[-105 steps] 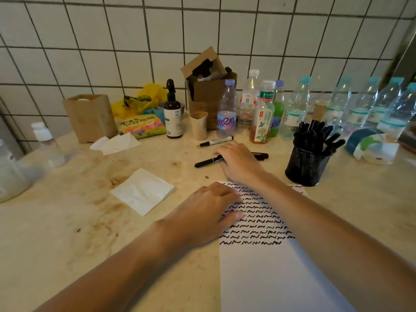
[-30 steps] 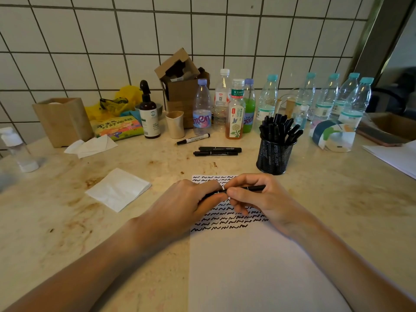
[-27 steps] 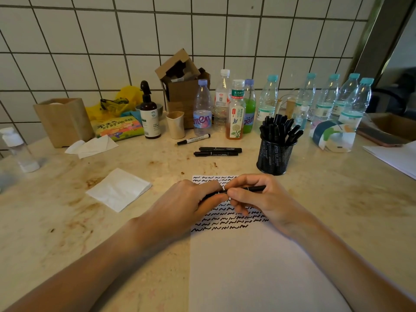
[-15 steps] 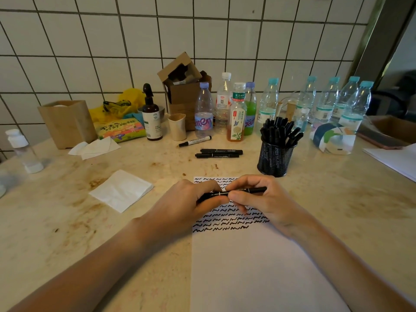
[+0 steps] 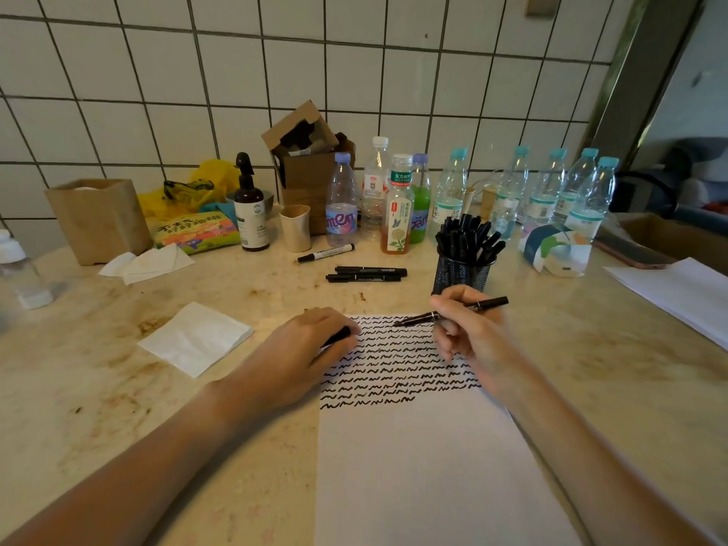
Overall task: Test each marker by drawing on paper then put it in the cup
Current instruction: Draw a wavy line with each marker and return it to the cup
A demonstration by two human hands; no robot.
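Two hands: both work over the paper (image 5: pixel 425 459).
Left hand (image 5: pixel 311 348): at 9 o'clock of the wavy lines, fingers curled around a black cap (image 5: pixel 338 335), resting on the paper's left edge.
Spare markers (image 5: pixel 366 273): two black ones lie at 12 o'clock of the paper.
Right hand (image 5: pixel 468 329): pinches an uncapped marker (image 5: pixel 453 312), tip at the top row of lines.
Mesh cup (image 5: pixel 461 271): at 12 o'clock of the right hand, full of markers.
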